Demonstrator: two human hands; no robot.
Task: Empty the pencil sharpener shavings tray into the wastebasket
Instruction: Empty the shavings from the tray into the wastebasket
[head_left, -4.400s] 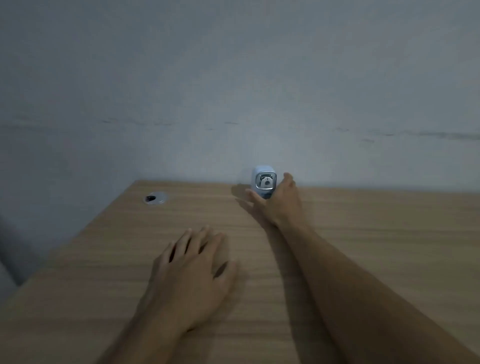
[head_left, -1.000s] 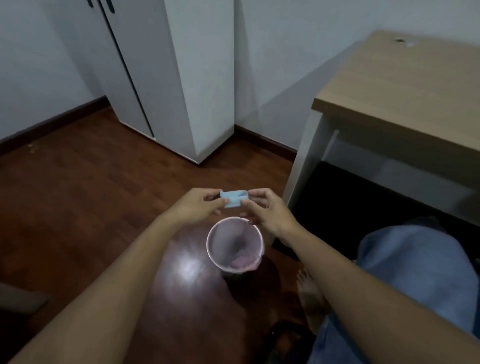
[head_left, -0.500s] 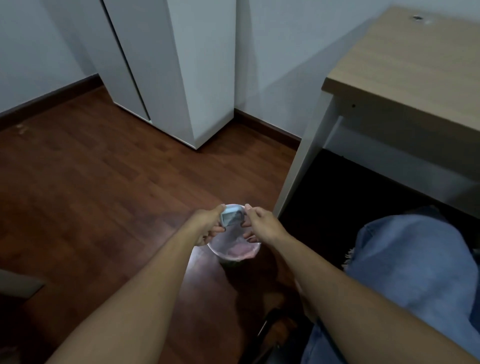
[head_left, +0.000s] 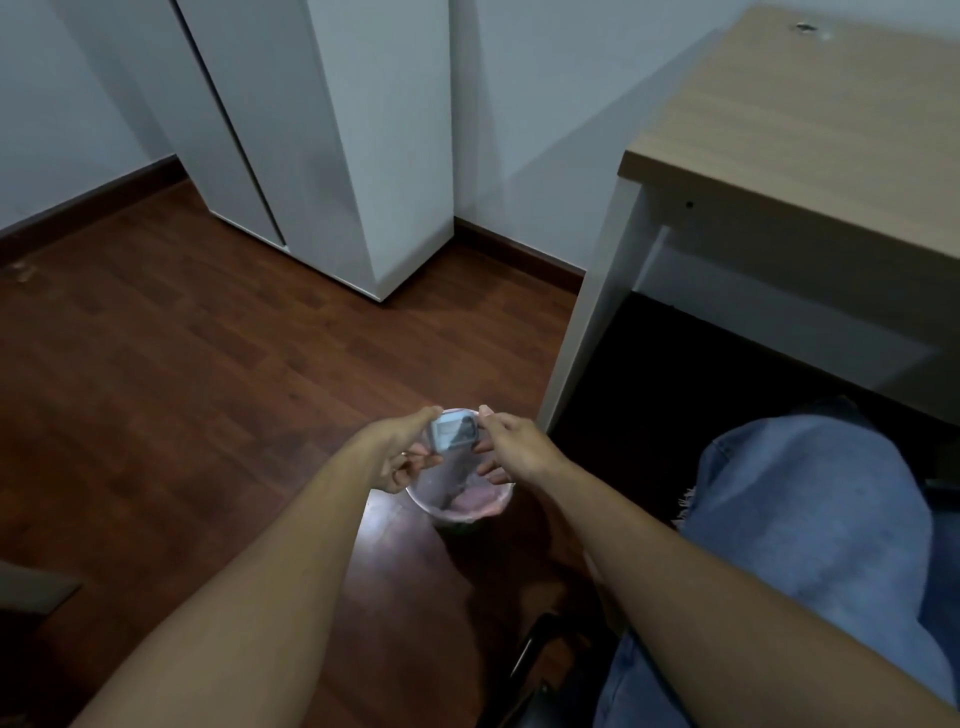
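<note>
A small light-blue pencil sharpener (head_left: 453, 431) hangs just above the far rim of the round wastebasket (head_left: 480, 512), which stands on the floor with a pinkish liner and some waste inside. My left hand (head_left: 402, 451) grips the sharpener's left side between thumb and fingers. My right hand (head_left: 511, 448) pinches its right end. The sharpener's open face is turned toward me. I cannot tell whether the shavings tray is pulled out. My hands cover most of the basket's far rim.
A wooden desk (head_left: 800, 119) with a white leg (head_left: 587, 322) stands to the right of the basket. A white cabinet (head_left: 332, 145) stands at the back on the dark wood floor. My knee in blue denim (head_left: 810, 519) is at the right.
Since a second ago both hands have lowered the sharpener closer to the wastebasket and turned it so its open face shows. Over four seconds ago it stood on the desk.
</note>
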